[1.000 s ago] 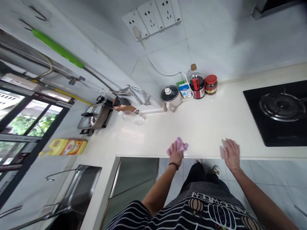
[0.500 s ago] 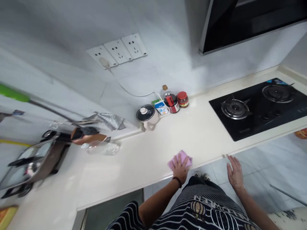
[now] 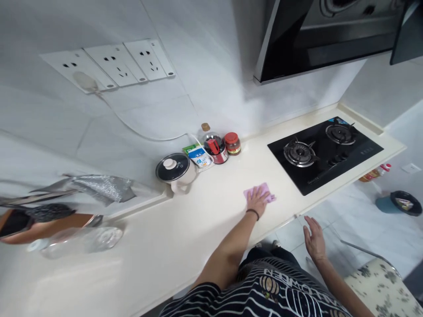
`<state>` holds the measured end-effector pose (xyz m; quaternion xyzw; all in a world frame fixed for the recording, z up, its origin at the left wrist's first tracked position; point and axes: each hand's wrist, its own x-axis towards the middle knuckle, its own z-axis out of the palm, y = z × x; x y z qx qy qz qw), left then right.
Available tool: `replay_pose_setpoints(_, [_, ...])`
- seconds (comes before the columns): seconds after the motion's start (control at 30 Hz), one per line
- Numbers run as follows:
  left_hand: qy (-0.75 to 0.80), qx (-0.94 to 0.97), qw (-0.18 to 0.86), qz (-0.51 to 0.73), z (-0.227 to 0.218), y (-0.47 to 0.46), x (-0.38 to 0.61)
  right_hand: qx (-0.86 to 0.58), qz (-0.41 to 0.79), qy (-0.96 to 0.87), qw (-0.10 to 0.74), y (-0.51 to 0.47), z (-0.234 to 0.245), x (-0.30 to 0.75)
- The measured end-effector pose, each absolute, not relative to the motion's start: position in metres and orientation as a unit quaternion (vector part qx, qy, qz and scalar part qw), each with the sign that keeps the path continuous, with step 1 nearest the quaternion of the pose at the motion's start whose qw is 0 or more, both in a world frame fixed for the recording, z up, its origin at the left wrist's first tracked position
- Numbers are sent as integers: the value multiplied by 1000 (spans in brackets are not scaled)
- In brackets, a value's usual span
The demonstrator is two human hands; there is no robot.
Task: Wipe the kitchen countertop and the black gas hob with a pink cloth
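Observation:
My left hand point(image 3: 256, 202) presses flat on a pink cloth point(image 3: 262, 192) on the cream countertop point(image 3: 211, 211), just left of the black gas hob point(image 3: 325, 152). Its fingers lie over the cloth, and a dark band circles the wrist. My right hand point(image 3: 313, 237) hovers off the counter's front edge over the floor, fingers spread, holding nothing.
A small white cooker with a dark lid point(image 3: 175, 171), a blue-white packet point(image 3: 200, 157), a dark sauce bottle point(image 3: 214, 147) and a red-lidded jar point(image 3: 233, 143) stand at the wall. A clear bottle point(image 3: 79, 240) lies at left. A patterned stool point(image 3: 380, 281) and a bin point(image 3: 398, 203) are at right.
The view has swung right and nearer. My left hand slid the pink cloth farther onto the counter, toward the hob. My right hand left the counter's edge and now hangs in front of it.

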<state>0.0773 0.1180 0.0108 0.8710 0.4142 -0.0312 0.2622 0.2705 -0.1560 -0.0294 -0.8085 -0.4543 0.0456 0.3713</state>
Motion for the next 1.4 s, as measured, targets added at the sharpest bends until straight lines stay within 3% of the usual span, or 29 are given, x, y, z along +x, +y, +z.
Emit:
replay_pose_setpoints(0.2, [621,753,215,-32,23,182,-18,-803,45,-452,387,-140,-48,294])
replay_pose_setpoints(0.43, [715,680,154,-49,17,124,-30,-766,88,-493,403,-116,-49,332])
replay_pose_setpoints(0.67, [588,772,225,-85,12,24,89,-735,84,-545,395,-101,-52,400])
replay_pose_setpoints(0.87, [399,857,320,-53,15,6,191,-691,75,-616,372,-83,-45,441])
replay_pose_setpoints(1.13, [421,869,246,-78,11,58,217,-719,6,-598,353,-37,-51,458])
replay_pose_setpoints(1.4, [505,843,154,-98,6,168,220,-782,-48,-538,312,-8,-67,433])
